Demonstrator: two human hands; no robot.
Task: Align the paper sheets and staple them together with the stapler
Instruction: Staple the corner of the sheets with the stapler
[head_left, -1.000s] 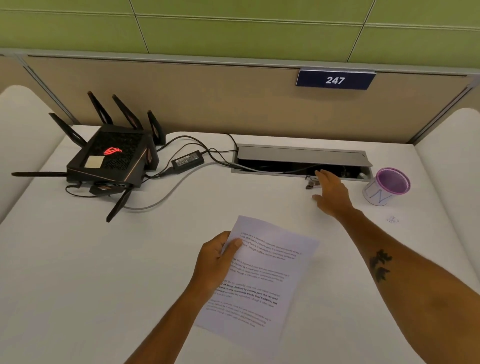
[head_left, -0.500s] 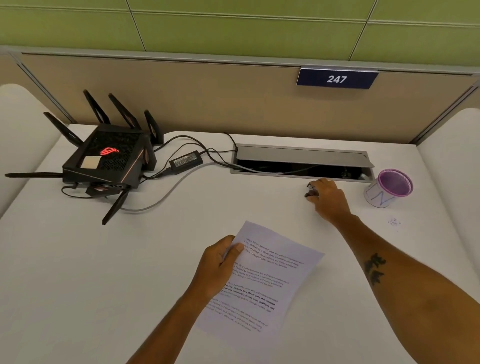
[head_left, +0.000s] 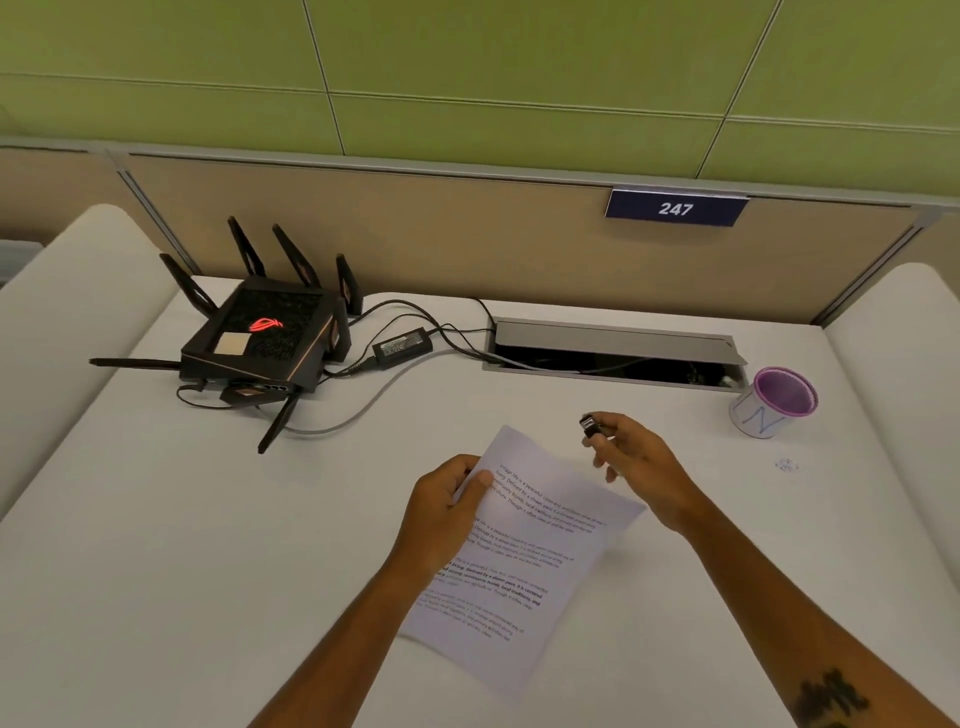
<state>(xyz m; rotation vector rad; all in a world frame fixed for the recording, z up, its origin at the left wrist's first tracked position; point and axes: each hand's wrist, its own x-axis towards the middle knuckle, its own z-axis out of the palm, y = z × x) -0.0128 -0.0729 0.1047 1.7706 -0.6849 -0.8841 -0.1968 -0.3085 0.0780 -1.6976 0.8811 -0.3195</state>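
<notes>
Fingers of the right hand are pinching a small dark stapler, thumb on top, the other fingers loosely curled beneath. A second ago this hand was reaching to the far edge of the tabletop, beside the open cable tray; now it is carrying the stapler back, lifted clear of the surface and nearing the top corner of the paper sheets. The left hand is gripping the sheets at their left edge, thumb pressed over the top page, holding them slightly raised and angled. Edges are looking flush, though whether there is more than one sheet is hard to tell. Judgement: pickup is done, stapling is not; next comes sliding the corner into the stapler's mouth. Purple-rimmed cup and router are standing well apart.
</notes>
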